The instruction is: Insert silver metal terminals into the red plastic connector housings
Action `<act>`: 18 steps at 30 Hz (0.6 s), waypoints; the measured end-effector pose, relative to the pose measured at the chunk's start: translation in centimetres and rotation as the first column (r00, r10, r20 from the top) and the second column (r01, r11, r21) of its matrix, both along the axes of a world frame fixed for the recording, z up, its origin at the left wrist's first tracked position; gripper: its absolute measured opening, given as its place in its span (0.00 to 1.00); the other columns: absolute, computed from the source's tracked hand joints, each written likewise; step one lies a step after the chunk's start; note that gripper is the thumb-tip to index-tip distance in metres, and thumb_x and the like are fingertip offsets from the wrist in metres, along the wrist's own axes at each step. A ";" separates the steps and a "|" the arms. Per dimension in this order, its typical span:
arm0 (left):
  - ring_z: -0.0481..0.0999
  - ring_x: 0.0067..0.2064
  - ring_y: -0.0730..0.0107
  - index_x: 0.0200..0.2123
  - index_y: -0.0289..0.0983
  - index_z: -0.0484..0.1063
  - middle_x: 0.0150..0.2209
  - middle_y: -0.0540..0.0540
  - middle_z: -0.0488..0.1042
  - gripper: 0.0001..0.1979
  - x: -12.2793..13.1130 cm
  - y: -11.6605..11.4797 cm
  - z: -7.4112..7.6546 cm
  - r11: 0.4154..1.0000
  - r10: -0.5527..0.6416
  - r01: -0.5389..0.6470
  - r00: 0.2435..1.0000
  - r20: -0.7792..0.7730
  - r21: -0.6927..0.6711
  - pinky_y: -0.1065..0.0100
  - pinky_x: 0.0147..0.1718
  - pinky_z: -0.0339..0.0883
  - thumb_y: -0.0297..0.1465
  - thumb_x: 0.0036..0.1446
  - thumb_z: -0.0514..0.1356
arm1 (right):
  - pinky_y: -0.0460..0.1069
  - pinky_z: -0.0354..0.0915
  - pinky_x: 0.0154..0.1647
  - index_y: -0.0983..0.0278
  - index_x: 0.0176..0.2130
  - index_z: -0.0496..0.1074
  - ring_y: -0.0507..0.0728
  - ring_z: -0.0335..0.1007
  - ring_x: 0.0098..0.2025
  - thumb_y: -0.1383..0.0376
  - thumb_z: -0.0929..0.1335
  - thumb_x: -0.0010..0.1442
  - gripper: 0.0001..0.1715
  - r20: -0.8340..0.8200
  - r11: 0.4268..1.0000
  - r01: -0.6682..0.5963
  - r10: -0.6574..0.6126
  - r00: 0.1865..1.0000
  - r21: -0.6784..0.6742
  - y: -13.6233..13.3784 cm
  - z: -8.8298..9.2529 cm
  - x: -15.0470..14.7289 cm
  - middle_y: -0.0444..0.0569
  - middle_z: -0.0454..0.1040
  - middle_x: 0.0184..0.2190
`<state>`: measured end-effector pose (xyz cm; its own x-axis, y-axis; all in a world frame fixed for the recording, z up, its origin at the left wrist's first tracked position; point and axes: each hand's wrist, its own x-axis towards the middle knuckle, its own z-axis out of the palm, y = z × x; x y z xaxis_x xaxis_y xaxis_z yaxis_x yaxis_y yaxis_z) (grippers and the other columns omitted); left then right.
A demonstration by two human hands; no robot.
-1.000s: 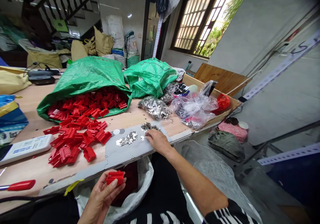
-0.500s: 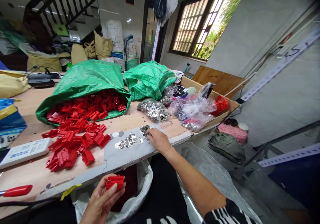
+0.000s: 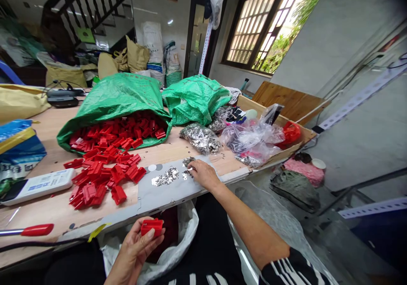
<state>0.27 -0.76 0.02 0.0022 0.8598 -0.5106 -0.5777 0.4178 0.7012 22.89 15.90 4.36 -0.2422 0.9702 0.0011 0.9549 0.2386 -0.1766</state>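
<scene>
My left hand (image 3: 139, 243) holds a red plastic part (image 3: 151, 227) between thumb and fingers, in front of the table edge and over an open white sack (image 3: 191, 217). Over on the grey sheet (image 3: 159, 198), my right hand (image 3: 203, 174) has its fingertips pressed together at a small dark heap of metal pieces (image 3: 188, 161). What sits between those fingertips is too small to make out. A brighter spread of small shiny metal plates (image 3: 165, 176) lies left of that hand. Further left is a loose pile of red plastic parts (image 3: 98, 177).
More red parts spill from a green sack (image 3: 117, 96). Behind the grey sheet lies a clear bag of metal pieces (image 3: 200, 138). A wooden tray (image 3: 305, 134) with plastic bags stands at the right. A white box (image 3: 44, 185) and a red-handled tool (image 3: 37, 230) lie at the left.
The view has shifted slightly, so everything sits a little further right in the picture. Both hands keep nearly the same places, the left still gripping the red plastic part.
</scene>
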 end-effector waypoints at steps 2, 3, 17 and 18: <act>0.81 0.40 0.58 0.39 0.37 0.72 0.37 0.43 0.80 0.23 0.0 0.0 0.0 1.000 -0.005 0.005 1.000 0.002 0.005 0.63 0.42 0.74 0.35 0.38 0.73 | 0.47 0.61 0.41 0.57 0.47 0.72 0.55 0.69 0.44 0.65 0.63 0.63 0.13 0.003 1.000 0.002 -0.002 1.000 -0.004 0.2 0.1 0.2 0.48 0.72 0.44; 0.81 0.40 0.58 0.39 0.37 0.72 0.37 0.44 0.80 0.23 0.1 0.0 0.0 1.000 -0.002 0.002 1.000 0.001 0.006 0.63 0.42 0.74 0.35 0.38 0.73 | 0.47 0.61 0.41 0.58 0.47 0.72 0.56 0.69 0.44 0.65 0.63 0.63 0.13 0.005 1.000 0.002 -0.002 1.000 -0.008 0.3 0.2 0.3 0.48 0.72 0.44; 0.80 0.42 0.57 0.39 0.37 0.71 0.39 0.42 0.80 0.23 -0.1 -0.1 -0.2 1.000 -0.012 0.012 1.000 0.016 -0.010 0.63 0.44 0.74 0.35 0.38 0.73 | 0.47 0.60 0.40 0.59 0.42 0.73 0.56 0.69 0.44 0.62 0.62 0.64 0.12 0.019 1.000 0.010 -0.010 1.000 0.006 0.6 0.4 -0.6 0.48 0.73 0.42; 0.80 0.42 0.58 0.39 0.37 0.71 0.39 0.42 0.80 0.23 -0.1 -0.1 -0.2 1.000 -0.016 0.016 1.000 0.017 -0.010 0.64 0.44 0.74 0.35 0.39 0.73 | 0.47 0.60 0.40 0.59 0.42 0.73 0.56 0.70 0.44 0.62 0.62 0.64 0.11 0.020 1.000 0.011 -0.011 1.000 0.007 0.6 0.4 -0.5 0.48 0.74 0.42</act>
<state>0.21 -0.86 -0.14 0.0246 0.8542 -0.5194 -0.5824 0.4346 0.6870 22.38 16.49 4.72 -0.2317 0.9728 0.0033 0.9608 0.2294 -0.1558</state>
